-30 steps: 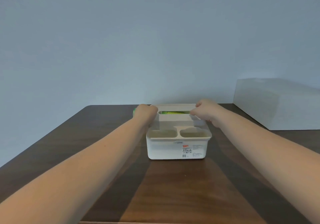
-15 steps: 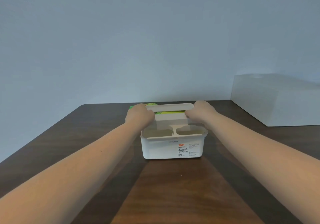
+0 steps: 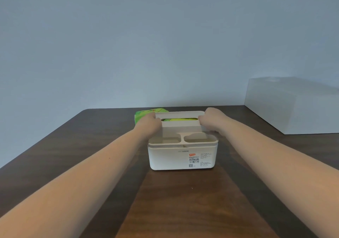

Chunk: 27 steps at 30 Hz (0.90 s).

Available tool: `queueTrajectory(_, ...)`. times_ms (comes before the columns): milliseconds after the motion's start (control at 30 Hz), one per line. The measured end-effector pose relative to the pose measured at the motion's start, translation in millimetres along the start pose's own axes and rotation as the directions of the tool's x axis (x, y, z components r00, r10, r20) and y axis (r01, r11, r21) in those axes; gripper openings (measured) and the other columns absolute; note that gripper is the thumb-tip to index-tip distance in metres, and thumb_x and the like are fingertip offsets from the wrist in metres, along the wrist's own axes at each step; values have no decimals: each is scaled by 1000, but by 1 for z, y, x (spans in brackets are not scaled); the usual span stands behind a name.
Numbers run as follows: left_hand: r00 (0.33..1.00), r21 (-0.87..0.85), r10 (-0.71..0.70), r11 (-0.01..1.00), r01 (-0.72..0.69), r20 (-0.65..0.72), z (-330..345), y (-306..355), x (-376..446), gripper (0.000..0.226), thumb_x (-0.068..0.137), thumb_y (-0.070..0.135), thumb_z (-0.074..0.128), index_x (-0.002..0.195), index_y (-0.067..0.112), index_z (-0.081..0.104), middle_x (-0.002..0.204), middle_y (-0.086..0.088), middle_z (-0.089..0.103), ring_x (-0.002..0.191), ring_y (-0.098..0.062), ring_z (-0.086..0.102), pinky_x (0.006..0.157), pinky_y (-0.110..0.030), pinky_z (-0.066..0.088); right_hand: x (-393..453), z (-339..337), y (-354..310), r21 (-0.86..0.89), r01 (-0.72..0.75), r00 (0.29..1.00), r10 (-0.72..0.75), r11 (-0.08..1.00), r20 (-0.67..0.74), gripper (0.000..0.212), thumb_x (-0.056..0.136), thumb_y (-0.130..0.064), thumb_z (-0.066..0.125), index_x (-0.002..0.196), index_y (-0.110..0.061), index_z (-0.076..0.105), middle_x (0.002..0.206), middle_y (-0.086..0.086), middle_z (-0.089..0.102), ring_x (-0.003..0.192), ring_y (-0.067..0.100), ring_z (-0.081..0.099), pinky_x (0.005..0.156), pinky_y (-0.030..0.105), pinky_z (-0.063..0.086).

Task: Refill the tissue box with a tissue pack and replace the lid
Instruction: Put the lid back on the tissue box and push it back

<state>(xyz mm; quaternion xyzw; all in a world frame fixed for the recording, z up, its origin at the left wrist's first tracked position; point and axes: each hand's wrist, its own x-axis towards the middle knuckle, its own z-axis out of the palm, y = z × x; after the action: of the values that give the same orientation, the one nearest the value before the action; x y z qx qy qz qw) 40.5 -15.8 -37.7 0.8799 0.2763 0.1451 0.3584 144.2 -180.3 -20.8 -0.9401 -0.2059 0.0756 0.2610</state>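
Hands on both short ends of the lid [image 3: 180,125], which sits on or just above the white tissue box [image 3: 182,157] at the middle of the dark table [image 3: 183,201]. Left hand [image 3: 149,123] is curled over the lid's left end, right hand [image 3: 211,120] over its right end; fingers are closed on the lid's raised rear part, though whether they clamp it or just press cannot be told. Lid's long axis runs left to right, square to both forearms, which reach straight ahead from the camera with wrists low and knuckles up. Both hands are equally near the lid, one per end.

A thin seam shows along the box's front rim, so the lid looks not fully seated, likely being lifted or set; which one cannot be told. Through the lid's slot [image 3: 180,119] something yellow-green shows. A green tissue pack [image 3: 145,113] lies behind the box's left rear corner, touching or just beside the left hand, partly hidden. Whether the colour in the slot is a pack inside or the one behind seen through is unclear.

A large pale box [image 3: 293,105] stands well right of the tissue box, untouched.
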Motion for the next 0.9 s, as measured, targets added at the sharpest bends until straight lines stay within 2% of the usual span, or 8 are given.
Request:
queueTrajectory(200,1000,101,5,995,-8,29,-5,0,5,14,92,10,30,90,10,44,72,-1,42,78,-25,42,54,-27,27,-14,-6,-12,-368,-67,997,77,928,14,13,83,2,56,86,-9,61,65,4,43,50,14,38,43,21,29)
queueTrajectory(333,1000,28,10,1000,-10,12,-3,0,-2,28,97,18,28,109,13,52,100,-10,54,82,-22,46,64,-28,35,-3,-2,5,32,-87,996,86,996,34,29,96,-11,43,67,-9,45,64,7,42,51,17,38,49,25,36)
queueTrajectory(433,1000,-92,-18,996,16,-12,0,-9,-12,51,99,36,31,145,14,38,134,-8,53,117,-28,51,95,-33,39,-7,-3,25,234,-83,995,66,969,78,44,97,-41,35,69,-10,50,69,10,53,60,25,50,67,31,47)
queueTrajectory(533,999,-264,-33,963,43,44,-4,-27,-25,59,92,56,38,134,18,54,133,-2,58,124,-24,53,108,-38,38,-20,-7,44,325,-45,975,-30,945,220,51,85,-63,45,90,-16,65,90,4,67,83,25,63,83,38,52)
queueTrajectory(600,992,-367,-21,928,65,121,-8,-38,-35,63,82,64,46,122,20,64,125,-1,66,116,-22,61,107,-42,43,-30,-12,55,342,2,949,-110,940,296,46,87,-58,53,107,-19,67,102,-1,68,94,20,64,88,35,52)
queueTrajectory(700,978,-475,23,876,81,208,-11,-48,-46,41,87,44,57,109,13,71,112,-8,72,97,-18,65,99,-35,47,-44,-16,64,371,-17,925,-126,928,358,38,91,-45,57,116,-16,65,119,3,66,109,20,61,81,33,50)
queueTrajectory(833,985,-390,4,919,65,172,-9,-59,-45,37,68,53,58,81,20,68,79,-2,60,82,-17,52,97,-36,43,-55,-13,60,388,-53,951,-72,920,301,34,94,-38,55,116,-14,63,117,5,65,94,19,59,81,37,51)
queueTrajectory(900,989,-342,-54,935,98,136,-9,-56,-49,34,68,51,54,72,17,55,55,2,51,69,-19,43,82,-32,43,-56,-10,58,394,-68,961,-47,917,274,30,95,-36,54,114,-16,64,114,4,66,84,17,57,86,42,52)
